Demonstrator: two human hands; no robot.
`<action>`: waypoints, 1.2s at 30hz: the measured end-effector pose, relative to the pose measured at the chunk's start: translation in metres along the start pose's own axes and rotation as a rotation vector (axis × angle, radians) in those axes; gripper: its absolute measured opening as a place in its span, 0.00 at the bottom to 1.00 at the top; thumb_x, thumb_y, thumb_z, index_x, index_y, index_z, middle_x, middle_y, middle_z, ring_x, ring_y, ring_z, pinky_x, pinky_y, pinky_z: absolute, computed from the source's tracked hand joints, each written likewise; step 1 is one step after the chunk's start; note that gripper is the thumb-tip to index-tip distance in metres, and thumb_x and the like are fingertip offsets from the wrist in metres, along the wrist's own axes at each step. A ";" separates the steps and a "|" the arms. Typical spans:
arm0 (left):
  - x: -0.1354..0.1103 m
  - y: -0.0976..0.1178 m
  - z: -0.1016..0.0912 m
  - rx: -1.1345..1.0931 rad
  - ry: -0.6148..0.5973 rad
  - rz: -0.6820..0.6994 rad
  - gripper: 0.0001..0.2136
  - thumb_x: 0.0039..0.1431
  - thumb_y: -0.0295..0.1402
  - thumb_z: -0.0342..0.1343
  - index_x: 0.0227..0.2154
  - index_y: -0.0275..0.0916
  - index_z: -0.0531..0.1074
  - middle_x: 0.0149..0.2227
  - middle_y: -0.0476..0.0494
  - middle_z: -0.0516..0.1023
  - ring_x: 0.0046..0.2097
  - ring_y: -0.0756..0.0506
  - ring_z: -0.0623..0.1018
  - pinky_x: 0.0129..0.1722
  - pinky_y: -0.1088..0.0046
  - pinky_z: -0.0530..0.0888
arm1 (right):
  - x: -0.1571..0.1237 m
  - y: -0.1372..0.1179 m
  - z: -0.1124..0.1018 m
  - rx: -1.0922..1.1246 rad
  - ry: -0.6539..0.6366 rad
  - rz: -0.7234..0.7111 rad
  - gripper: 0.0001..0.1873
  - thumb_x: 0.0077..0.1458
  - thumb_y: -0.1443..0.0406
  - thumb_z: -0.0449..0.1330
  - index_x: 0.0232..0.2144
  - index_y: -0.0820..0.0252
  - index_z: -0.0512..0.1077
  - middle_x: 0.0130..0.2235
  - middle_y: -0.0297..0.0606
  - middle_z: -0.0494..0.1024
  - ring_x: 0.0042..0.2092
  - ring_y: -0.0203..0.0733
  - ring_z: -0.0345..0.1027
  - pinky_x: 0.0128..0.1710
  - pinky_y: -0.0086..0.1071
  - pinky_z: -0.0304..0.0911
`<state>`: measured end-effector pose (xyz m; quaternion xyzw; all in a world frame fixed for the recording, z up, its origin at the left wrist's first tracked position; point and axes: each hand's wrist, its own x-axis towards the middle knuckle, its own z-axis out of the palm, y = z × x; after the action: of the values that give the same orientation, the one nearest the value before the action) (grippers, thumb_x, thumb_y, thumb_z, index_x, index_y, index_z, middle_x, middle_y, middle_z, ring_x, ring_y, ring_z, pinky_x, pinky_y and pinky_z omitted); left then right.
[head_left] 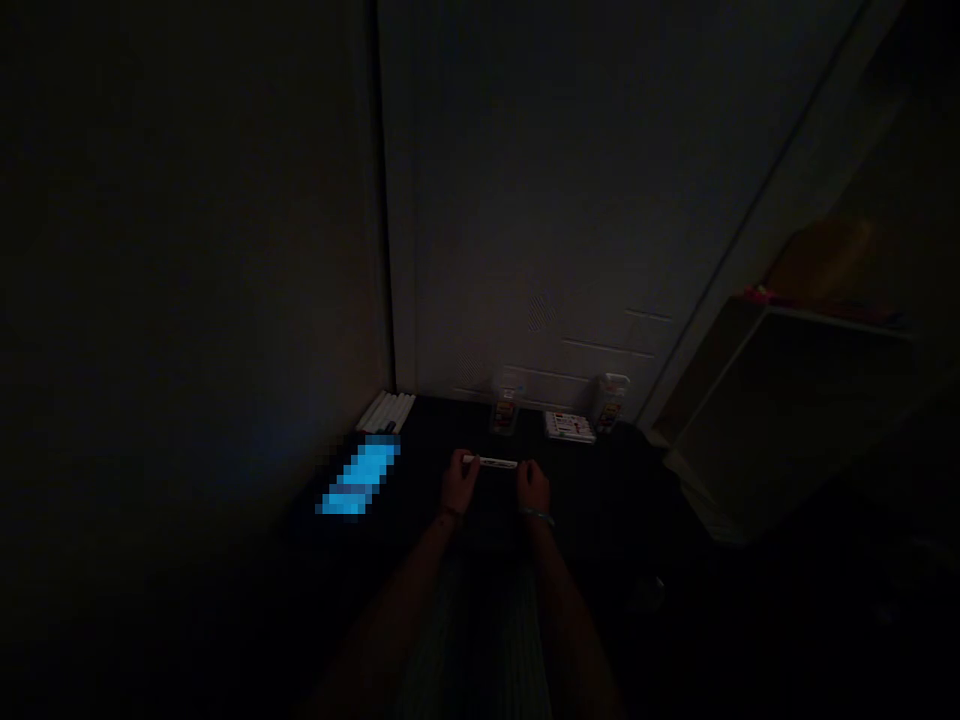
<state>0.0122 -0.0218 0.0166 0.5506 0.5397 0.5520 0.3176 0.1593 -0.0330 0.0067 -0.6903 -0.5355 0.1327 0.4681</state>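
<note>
A slim white marker point(493, 463) with dark print lies level between my two hands, above the dark tabletop. My left hand point(458, 482) is closed around its left end. At the other end, my right hand point(533, 488) is closed with its fingertips at the marker's tip. Dim light hides the finer details of the fingers and of the marker's ends. Beyond my hands stand a small transparent case point(505, 410) with coloured contents and a flat pack of white markers point(570, 427).
Several white markers point(387, 412) lie side by side at the back left. A pixelated bright blue patch point(360, 478) glows left of my hands. A white-topped container point(611, 403) stands at the back right, against the wall point(525, 200). A cabinet point(810, 400) is farther right.
</note>
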 end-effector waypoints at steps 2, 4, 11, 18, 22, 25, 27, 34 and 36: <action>0.001 0.000 -0.001 0.003 -0.003 0.012 0.11 0.49 0.41 0.48 0.32 0.40 0.65 0.27 0.51 0.70 0.29 0.50 0.71 0.29 0.76 0.67 | 0.000 0.000 0.001 -0.005 0.004 -0.002 0.17 0.54 0.57 0.43 0.24 0.58 0.66 0.23 0.33 0.70 0.25 0.34 0.60 0.25 0.25 0.49; 0.002 -0.001 -0.002 0.009 -0.006 0.022 0.11 0.49 0.41 0.48 0.32 0.40 0.64 0.27 0.51 0.70 0.29 0.50 0.71 0.29 0.76 0.67 | 0.000 0.001 0.002 0.000 0.012 -0.004 0.17 0.54 0.57 0.43 0.24 0.58 0.66 0.23 0.33 0.70 0.25 0.34 0.60 0.24 0.25 0.49; 0.002 -0.002 -0.003 0.018 -0.038 0.028 0.12 0.50 0.43 0.47 0.33 0.41 0.64 0.26 0.51 0.71 0.29 0.50 0.72 0.29 0.76 0.67 | 0.002 0.004 0.005 0.007 0.038 -0.030 0.18 0.54 0.57 0.42 0.24 0.58 0.66 0.22 0.33 0.69 0.24 0.34 0.60 0.24 0.25 0.49; 0.002 -0.003 -0.002 0.009 -0.029 0.027 0.12 0.49 0.43 0.47 0.33 0.41 0.64 0.27 0.50 0.71 0.30 0.49 0.72 0.29 0.75 0.67 | 0.002 0.004 0.004 0.027 0.027 -0.041 0.18 0.54 0.57 0.42 0.23 0.58 0.65 0.22 0.32 0.69 0.24 0.33 0.59 0.24 0.25 0.50; 0.003 -0.007 0.000 -0.004 -0.022 0.035 0.12 0.50 0.43 0.47 0.33 0.41 0.64 0.28 0.50 0.71 0.30 0.49 0.72 0.31 0.75 0.67 | 0.002 0.003 0.003 0.015 0.022 -0.032 0.18 0.54 0.56 0.42 0.23 0.58 0.65 0.22 0.32 0.68 0.23 0.33 0.59 0.24 0.25 0.49; 0.004 -0.010 0.001 -0.014 -0.028 0.048 0.12 0.50 0.43 0.46 0.33 0.41 0.64 0.28 0.50 0.70 0.30 0.50 0.72 0.31 0.75 0.67 | 0.002 0.003 0.003 -0.014 0.026 -0.034 0.18 0.54 0.56 0.42 0.23 0.58 0.65 0.22 0.32 0.68 0.23 0.33 0.59 0.24 0.25 0.49; 0.005 -0.011 0.001 -0.018 -0.031 0.051 0.12 0.50 0.43 0.47 0.33 0.40 0.64 0.28 0.50 0.71 0.31 0.50 0.72 0.31 0.75 0.67 | 0.002 0.003 0.003 -0.026 0.032 -0.035 0.18 0.54 0.56 0.42 0.24 0.58 0.65 0.22 0.32 0.68 0.24 0.33 0.59 0.24 0.25 0.49; 0.005 -0.007 0.000 0.027 0.009 0.023 0.11 0.52 0.41 0.45 0.35 0.42 0.63 0.30 0.48 0.72 0.33 0.48 0.73 0.33 0.73 0.67 | 0.003 0.004 0.004 -0.001 -0.035 -0.035 0.18 0.54 0.55 0.42 0.26 0.57 0.66 0.23 0.31 0.69 0.25 0.33 0.60 0.23 0.24 0.49; 0.004 -0.005 0.000 0.035 0.014 0.008 0.11 0.52 0.40 0.45 0.35 0.42 0.63 0.30 0.49 0.71 0.32 0.49 0.72 0.33 0.74 0.67 | 0.003 0.005 0.005 -0.002 -0.039 -0.032 0.18 0.54 0.55 0.43 0.26 0.57 0.66 0.23 0.31 0.69 0.24 0.33 0.60 0.23 0.24 0.49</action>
<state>0.0097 -0.0167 0.0127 0.5544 0.5493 0.5475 0.3018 0.1603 -0.0279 0.0013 -0.6793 -0.5557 0.1379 0.4591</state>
